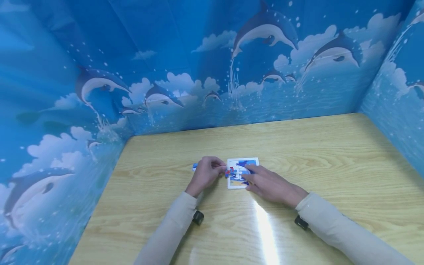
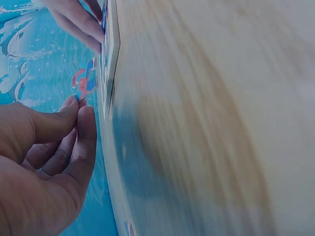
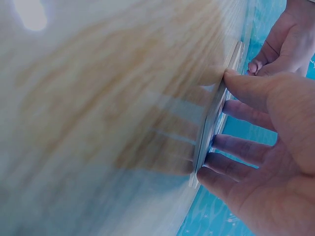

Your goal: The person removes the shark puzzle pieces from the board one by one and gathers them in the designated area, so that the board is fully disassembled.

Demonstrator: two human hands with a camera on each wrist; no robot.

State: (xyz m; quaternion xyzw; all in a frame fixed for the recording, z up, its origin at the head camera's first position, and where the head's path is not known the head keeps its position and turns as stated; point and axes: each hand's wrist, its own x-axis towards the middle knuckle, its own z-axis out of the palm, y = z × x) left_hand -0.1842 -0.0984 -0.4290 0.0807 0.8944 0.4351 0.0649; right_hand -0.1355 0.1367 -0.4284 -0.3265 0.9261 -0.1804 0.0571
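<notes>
A small jigsaw puzzle in a white-rimmed tray [image 1: 233, 187] lies flat on the table, with a blue, white and yellow sea picture in it. At its left side my left hand [image 1: 207, 173] pinches a red and blue puzzle piece [image 2: 84, 81] between thumb and fingertips, raised over the tray's left edge. My right hand [image 1: 269, 184] rests on the right part of the puzzle and hides some of the picture. In the right wrist view, its fairly straight, spread fingers touch the tray [image 3: 201, 152] along its edge.
Another blue and white puzzle piece [image 1: 194, 167] lies on the wooden table [image 1: 159, 221], left of my left hand and partly behind it. A blue dolphin-print sheet [image 1: 185, 73] stands along the table's back and sides.
</notes>
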